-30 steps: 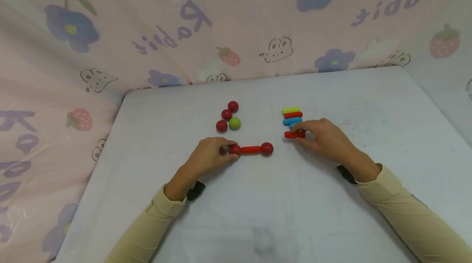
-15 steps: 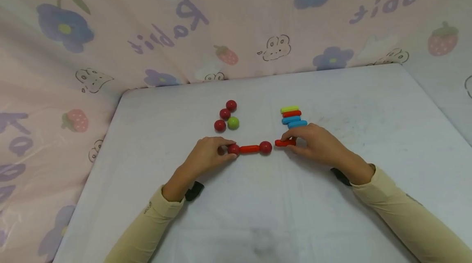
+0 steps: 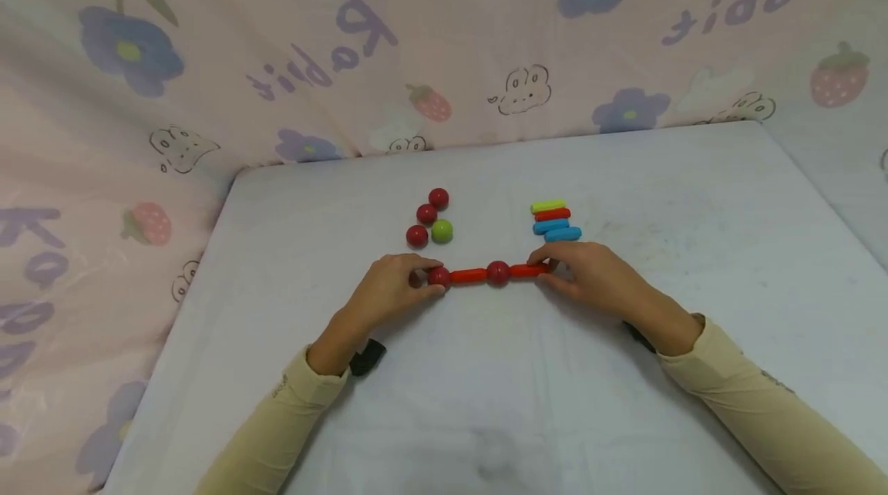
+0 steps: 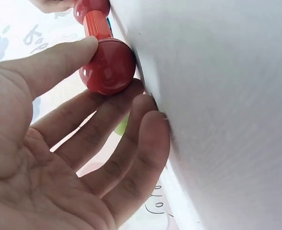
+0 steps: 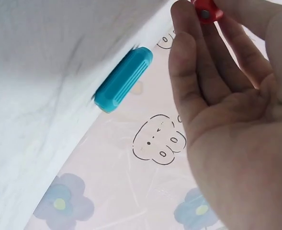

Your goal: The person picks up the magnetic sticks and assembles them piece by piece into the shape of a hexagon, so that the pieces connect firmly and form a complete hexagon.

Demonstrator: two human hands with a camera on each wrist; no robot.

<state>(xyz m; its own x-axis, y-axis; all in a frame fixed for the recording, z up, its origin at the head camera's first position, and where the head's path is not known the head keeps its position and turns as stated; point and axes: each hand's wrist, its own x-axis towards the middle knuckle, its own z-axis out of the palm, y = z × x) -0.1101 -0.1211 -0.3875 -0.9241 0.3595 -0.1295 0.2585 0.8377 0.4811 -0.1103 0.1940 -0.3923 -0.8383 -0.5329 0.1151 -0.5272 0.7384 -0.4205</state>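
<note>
On the white table lies a straight row: a red ball (image 3: 439,277), a red rod (image 3: 468,277), a second red ball (image 3: 498,273) and a second red rod (image 3: 523,271). My left hand (image 3: 391,291) pinches the ball at the row's left end between thumb and fingers; the left wrist view shows this red ball (image 4: 109,67) against the ridged rod. My right hand (image 3: 590,279) pinches the right end of the second rod, whose other end meets the middle ball. In the right wrist view a grey disc shows in that rod's end (image 5: 206,13).
Beyond the row, several red balls (image 3: 427,213) and a green ball (image 3: 442,231) are grouped at the left. To their right lie a yellow rod (image 3: 548,207), a red rod (image 3: 553,214) and two blue rods (image 3: 563,234). A patterned curtain (image 3: 458,40) rises behind the table.
My right hand has brought a red rod from beside the blue rods leftward and nearer, up against the middle red ball. My left hand has stayed on the end ball.
</note>
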